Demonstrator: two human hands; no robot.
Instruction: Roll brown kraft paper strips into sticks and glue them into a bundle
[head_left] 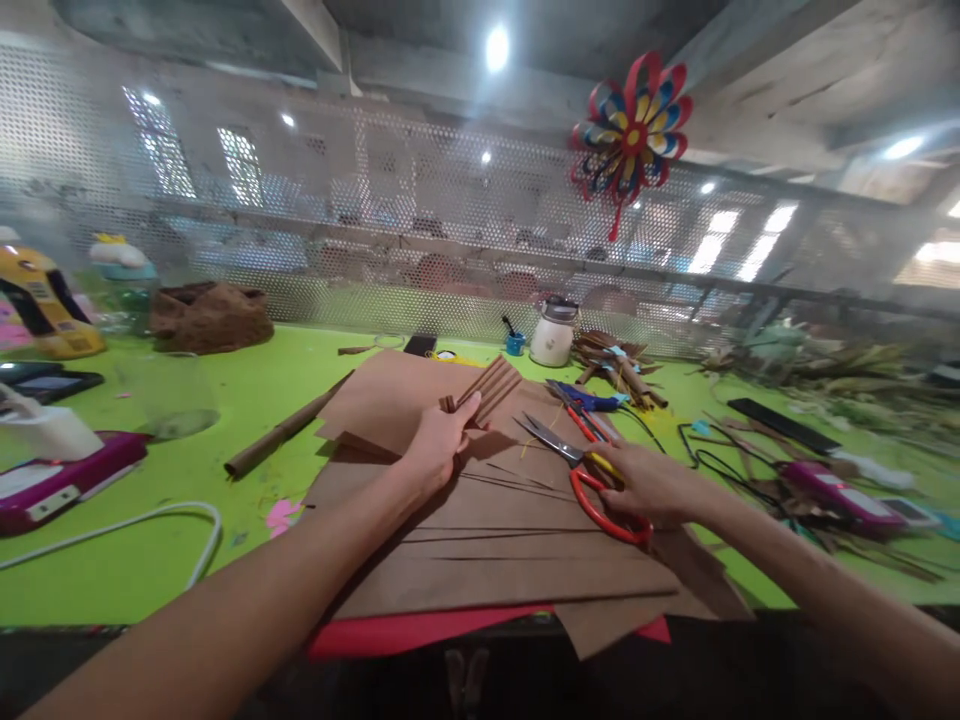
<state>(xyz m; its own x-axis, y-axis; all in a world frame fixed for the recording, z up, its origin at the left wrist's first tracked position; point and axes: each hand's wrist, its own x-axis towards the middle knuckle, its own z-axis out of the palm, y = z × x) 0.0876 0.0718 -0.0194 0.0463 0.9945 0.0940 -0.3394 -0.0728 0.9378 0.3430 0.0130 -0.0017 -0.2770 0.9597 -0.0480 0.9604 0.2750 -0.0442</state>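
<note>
My left hand [442, 440] is closed around a small bundle of narrow folded brown paper strips [495, 388], their ends pointing up and away. My right hand [649, 480] is closed on a pair of scissors [574, 458], one red loop showing below the fingers. The blades are slightly parted and point left toward the strips. A yellow piece shows at my fingers; what it belongs to is unclear. Beneath both hands lie large brown paper sheets [480, 570], with thin cut strips on top. Behind the scissors lie a red-handled tool [581, 412] and a blue-handled tool [596, 400].
A rolled brown tube [289, 425] lies left on the green table [247, 540]. A clear cup [176, 400] and purple power strip [75, 480] stand farther left. A white jar [553, 335] and brown scraps [619, 360] are behind. Cables and dried leaves [847, 390] lie right.
</note>
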